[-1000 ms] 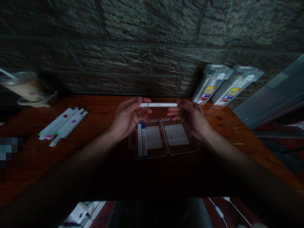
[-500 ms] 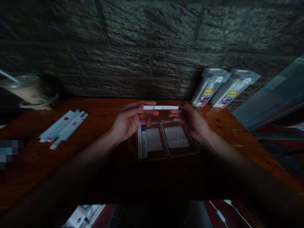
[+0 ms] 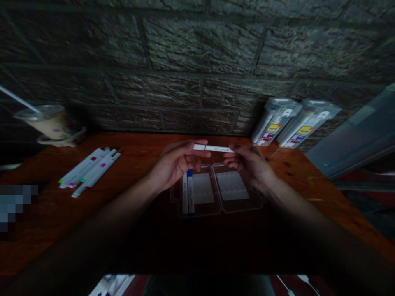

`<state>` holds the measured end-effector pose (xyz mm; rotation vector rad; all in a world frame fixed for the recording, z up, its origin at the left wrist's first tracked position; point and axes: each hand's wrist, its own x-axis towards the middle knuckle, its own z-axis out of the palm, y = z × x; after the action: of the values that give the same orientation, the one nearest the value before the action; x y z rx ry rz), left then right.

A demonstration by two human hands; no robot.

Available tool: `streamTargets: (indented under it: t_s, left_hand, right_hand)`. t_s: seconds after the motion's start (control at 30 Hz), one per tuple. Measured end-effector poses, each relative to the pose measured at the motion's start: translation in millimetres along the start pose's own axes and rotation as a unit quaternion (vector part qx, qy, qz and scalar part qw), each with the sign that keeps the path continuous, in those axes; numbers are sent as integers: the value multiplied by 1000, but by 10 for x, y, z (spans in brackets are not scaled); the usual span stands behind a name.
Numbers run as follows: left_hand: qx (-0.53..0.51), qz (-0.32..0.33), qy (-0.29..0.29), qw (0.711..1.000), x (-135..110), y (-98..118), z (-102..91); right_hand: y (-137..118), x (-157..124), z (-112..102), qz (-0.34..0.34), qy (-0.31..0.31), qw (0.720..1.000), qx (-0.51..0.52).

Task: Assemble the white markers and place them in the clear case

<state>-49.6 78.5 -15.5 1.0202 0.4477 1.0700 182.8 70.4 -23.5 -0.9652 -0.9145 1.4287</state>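
Note:
A white marker pen (image 3: 216, 148) is held crosswise above the table, one end in each hand. My left hand (image 3: 177, 160) pinches its left end between thumb and fingers. The right end sits in the fingertips of my right hand (image 3: 251, 162). Below the hands lies an unfolded clear plastic case (image 3: 220, 209) with white inserts in both halves. Two markers stand side by side in its left half: a white one (image 3: 184, 193) and one with a blue cap (image 3: 190, 191). My hands partly cover the case's far edge.
A pile of white markers (image 3: 92, 168) with coloured marks lies on the wooden table (image 3: 148, 137) at left. Behind it stands a drink cup (image 3: 47, 123) with a straw. Two filled marker cases (image 3: 271, 123) stand upright against the brick wall (image 3: 200, 49) at right.
The marker has tilted slightly, its right end now lower, with both hands still on it. The whole view has shifted a little, so everything appears lower and further right.

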Motion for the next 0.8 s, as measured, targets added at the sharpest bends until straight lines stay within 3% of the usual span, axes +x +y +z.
streamTargets:
  t_s: [0.23, 0.47, 0.67, 0.8]
  left_hand:
    - [43, -46, -7, 998, 15, -65, -16]
    - [96, -80, -13, 992, -6, -121, -59]
    - [125, -79, -16, 989, 13, -142, -93]
    - [205, -57, -24, 977, 9, -158, -71]
  right_hand:
    - [16, -46, 21, -43, -55, 993, -97]
    - [23, -51, 13, -84, -78, 966, -231]
    - [19, -58, 14, -109, -109, 959, -239]
    - [54, -54, -1, -99, -119, 955, -254]
